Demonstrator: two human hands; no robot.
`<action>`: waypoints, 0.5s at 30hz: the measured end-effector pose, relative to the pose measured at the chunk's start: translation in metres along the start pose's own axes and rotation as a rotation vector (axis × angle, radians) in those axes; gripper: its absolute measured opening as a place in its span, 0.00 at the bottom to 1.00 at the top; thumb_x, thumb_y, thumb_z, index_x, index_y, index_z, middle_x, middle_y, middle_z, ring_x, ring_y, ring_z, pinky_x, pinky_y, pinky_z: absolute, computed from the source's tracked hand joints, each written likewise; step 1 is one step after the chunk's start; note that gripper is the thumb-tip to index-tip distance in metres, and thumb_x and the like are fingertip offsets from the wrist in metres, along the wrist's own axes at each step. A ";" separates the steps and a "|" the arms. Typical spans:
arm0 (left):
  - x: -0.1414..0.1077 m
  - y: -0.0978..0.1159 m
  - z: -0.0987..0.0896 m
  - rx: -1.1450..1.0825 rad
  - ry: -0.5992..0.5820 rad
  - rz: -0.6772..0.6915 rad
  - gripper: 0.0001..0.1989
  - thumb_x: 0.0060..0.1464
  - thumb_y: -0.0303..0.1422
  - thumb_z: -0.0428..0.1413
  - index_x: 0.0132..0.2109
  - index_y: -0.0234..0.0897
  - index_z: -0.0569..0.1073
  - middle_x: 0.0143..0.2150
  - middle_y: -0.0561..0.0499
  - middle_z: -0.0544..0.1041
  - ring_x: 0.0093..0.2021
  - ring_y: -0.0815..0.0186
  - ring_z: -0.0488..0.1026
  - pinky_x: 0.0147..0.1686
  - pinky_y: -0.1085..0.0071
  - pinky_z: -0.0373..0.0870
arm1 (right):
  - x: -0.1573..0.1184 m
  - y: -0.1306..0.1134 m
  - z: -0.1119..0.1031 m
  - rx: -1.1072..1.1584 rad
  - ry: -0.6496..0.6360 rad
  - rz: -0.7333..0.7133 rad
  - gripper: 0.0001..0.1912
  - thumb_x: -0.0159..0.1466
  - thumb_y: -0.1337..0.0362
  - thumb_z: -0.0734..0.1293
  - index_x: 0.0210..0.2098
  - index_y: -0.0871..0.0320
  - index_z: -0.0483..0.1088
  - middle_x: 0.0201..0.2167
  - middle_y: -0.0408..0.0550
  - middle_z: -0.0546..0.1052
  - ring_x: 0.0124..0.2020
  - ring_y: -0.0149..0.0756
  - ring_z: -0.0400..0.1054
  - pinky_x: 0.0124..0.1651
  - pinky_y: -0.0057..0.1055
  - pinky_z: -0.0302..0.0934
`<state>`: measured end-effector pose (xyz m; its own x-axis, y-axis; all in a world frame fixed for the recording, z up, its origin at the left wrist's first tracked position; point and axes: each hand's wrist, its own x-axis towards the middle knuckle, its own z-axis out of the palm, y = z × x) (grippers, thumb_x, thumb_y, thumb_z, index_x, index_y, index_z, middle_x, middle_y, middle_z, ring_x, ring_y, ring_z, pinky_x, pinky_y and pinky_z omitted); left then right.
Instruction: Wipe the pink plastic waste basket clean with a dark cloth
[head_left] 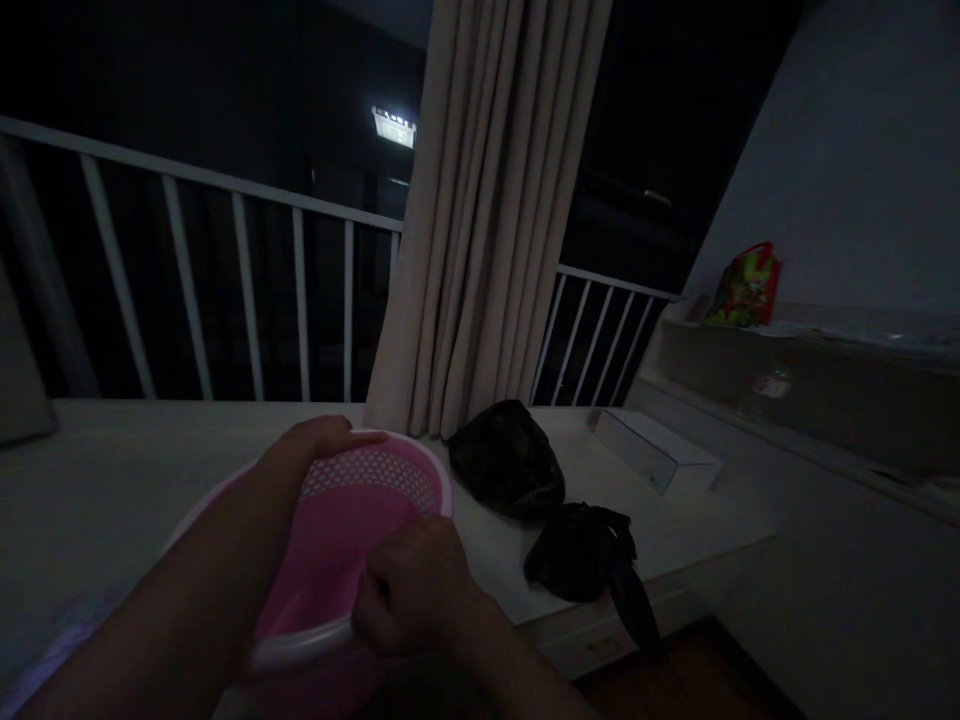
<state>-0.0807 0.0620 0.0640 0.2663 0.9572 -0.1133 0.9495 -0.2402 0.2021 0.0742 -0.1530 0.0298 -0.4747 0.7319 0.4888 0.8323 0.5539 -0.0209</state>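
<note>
A pink plastic basket (330, 540) with a latticed band under its pale rim stands tilted toward me at the lower middle. My left hand (322, 440) reaches across it and rests on the far rim, fingers partly hidden. Closed on the near right rim is my right hand (416, 580), its fingers curled over the edge. Inside, the basket's pink wall shows; its bottom is partly covered by my left forearm. To the right of the basket lie a black plastic bag (510, 460) and, closer to me, a second, crumpled black bag (581, 550).
A white box (656, 450) lies at the right on the pale ledge (150, 480). Behind are a beige curtain (487, 220) and a white railing (240, 250). On the right shelves are a red and green packet (746, 285) and a clear bottle (772, 385).
</note>
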 end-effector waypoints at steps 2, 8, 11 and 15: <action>0.000 0.001 0.002 0.009 0.006 0.001 0.47 0.42 0.69 0.43 0.44 0.29 0.78 0.48 0.31 0.78 0.47 0.47 0.75 0.43 0.60 0.68 | -0.001 0.003 0.003 0.025 0.041 -0.022 0.09 0.49 0.60 0.62 0.16 0.56 0.69 0.16 0.44 0.75 0.17 0.34 0.67 0.22 0.30 0.47; 0.003 0.003 0.004 0.037 0.026 -0.036 0.43 0.43 0.66 0.45 0.46 0.34 0.79 0.50 0.33 0.77 0.49 0.46 0.74 0.48 0.57 0.67 | -0.001 0.009 0.003 0.053 0.088 -0.022 0.09 0.49 0.63 0.60 0.15 0.57 0.66 0.15 0.43 0.72 0.17 0.31 0.63 0.24 0.30 0.46; 0.003 0.004 0.004 0.032 0.036 -0.053 0.45 0.44 0.67 0.44 0.49 0.32 0.78 0.52 0.31 0.76 0.51 0.44 0.73 0.50 0.55 0.66 | 0.001 0.005 0.001 0.042 0.065 0.001 0.09 0.49 0.63 0.60 0.16 0.57 0.65 0.15 0.44 0.72 0.17 0.31 0.63 0.24 0.31 0.45; 0.004 0.004 0.005 0.004 0.054 -0.053 0.45 0.42 0.68 0.46 0.49 0.34 0.78 0.51 0.31 0.77 0.50 0.42 0.73 0.49 0.53 0.67 | 0.001 -0.017 0.007 -0.009 0.138 0.086 0.08 0.48 0.63 0.60 0.16 0.58 0.65 0.15 0.45 0.71 0.17 0.32 0.62 0.26 0.32 0.46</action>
<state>-0.0751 0.0644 0.0599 0.2064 0.9759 -0.0708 0.9627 -0.1896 0.1929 0.0577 -0.1591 0.0245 -0.3583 0.7146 0.6008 0.8710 0.4876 -0.0605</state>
